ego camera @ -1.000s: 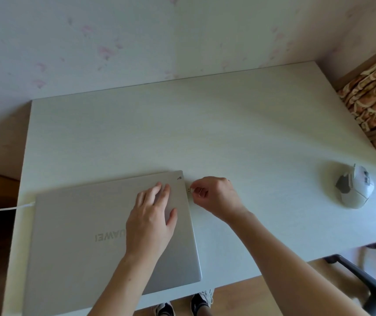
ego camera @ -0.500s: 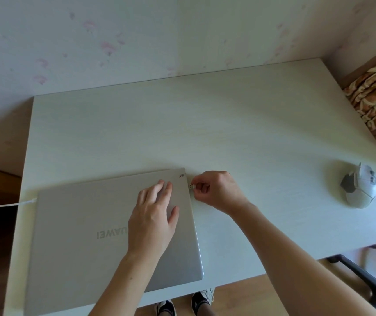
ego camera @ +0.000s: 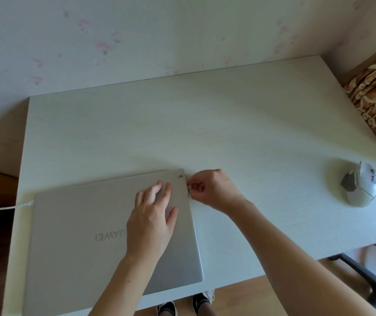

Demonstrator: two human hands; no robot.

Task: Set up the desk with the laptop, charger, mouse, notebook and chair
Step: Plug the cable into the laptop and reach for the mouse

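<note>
The laptop point(ego camera: 86, 242), silver and closed with its lid lettering upside down to the wearer, lies flat on the near left part of the white desk point(ego camera: 228, 124); it serves as the landmark here. The left hand point(ego camera: 151, 221) rests palm down on the lid's far right quarter, fingers extended and slightly spread, thumb held out toward the lid's right edge. The right hand point(ego camera: 212, 190) sits just beside the laptop's right edge near its far corner, fingers curled, thumb and forefinger pinched on a small pale item point(ego camera: 189, 185) held against that edge; what the item is cannot be told. A white charger cable point(ego camera: 2, 209) meets the laptop's left edge near its far corner and trails off the desk to the left. The mouse point(ego camera: 361, 187), grey and white, sits well to the right of the laptop, close to the desk's right edge. The dark chair base point(ego camera: 371, 279) shows below the desk's near right edge. Two shoes point(ego camera: 182, 307) show beneath the laptop's near right corner.
</note>
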